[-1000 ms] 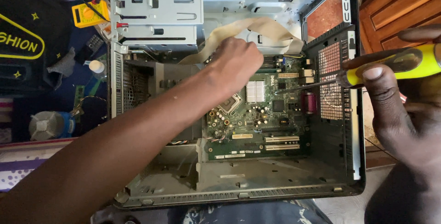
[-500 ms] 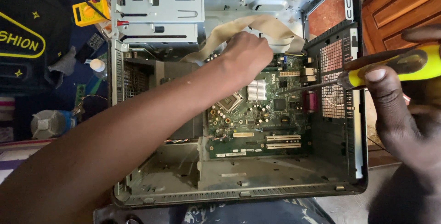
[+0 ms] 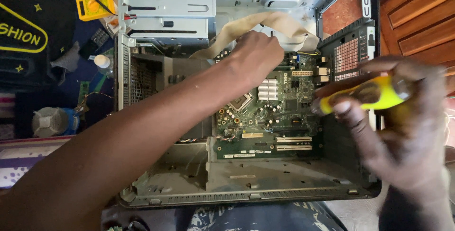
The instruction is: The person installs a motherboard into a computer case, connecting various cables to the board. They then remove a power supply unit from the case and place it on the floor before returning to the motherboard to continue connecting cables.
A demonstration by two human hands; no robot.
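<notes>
Now my left hand [image 3: 256, 58] grips the ribbon cable [image 3: 265, 22] over the motherboard [image 3: 270, 112], at the far edge of the case [image 3: 246, 183]. My right hand [image 3: 403, 126] holds a screwdriver [image 3: 374, 93] beside the rear wall.

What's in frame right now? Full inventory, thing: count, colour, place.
computer case: 1, grey metal, open, centre
motherboard: 1, green, inside the case, right of centre
heatsink: 1, silver, on the motherboard
ribbon cable: 1, beige, arching over the top of the board
drive cage: 1, grey, top of the case
multimeter: 1, yellow, top left outside the case
dark cloth: 1, black with yellow print, far left
wooden panel: 1, brown, top right
screwdriver: 1, yellow handle, in the right hand, shaft towards the board
left hand: 1, reaching into the case at the ribbon cable
right hand: 1, blurred, gripping the screwdriver at right
</notes>
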